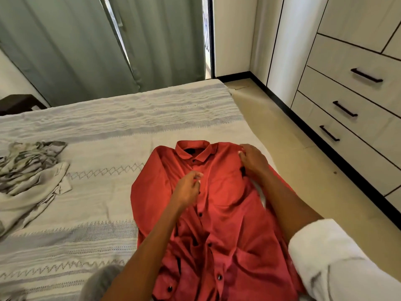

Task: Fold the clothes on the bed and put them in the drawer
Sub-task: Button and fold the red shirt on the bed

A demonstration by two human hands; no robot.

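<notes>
Shirt point(219, 205): red, smooth soft-looking cloth with a slight sheen, lying front up on the bed point(104, 131) near its right edge, collar away from me, dark round buttons running down the placket. Its lower half is rumpled into deep folds; the chest lies flatter. From the head camera I see my left hand point(187, 190) over the placket at chest height, fingers curled with the tips drawn together as if pinching the cloth, though motion blur keeps me from telling whether it really grips. My right hand point(252, 159) lies flat on the shirt's shoulder beside the collar, fingers straight and pressing the fabric down. A rolled white sleeve point(338, 259) covers my right upper arm. The bed cover is pale and woven, ribbed with grey bands, zigzags and a row of diamonds. A crumpled cloth point(30, 170), beige with grey-green patches, sits well apart on the left. Drawers point(347, 98), flat cream fronts with slim dark bar handles, stand closed at right across a tan floor. Green curtains point(86, 40) hang in long pleats behind the bed.
</notes>
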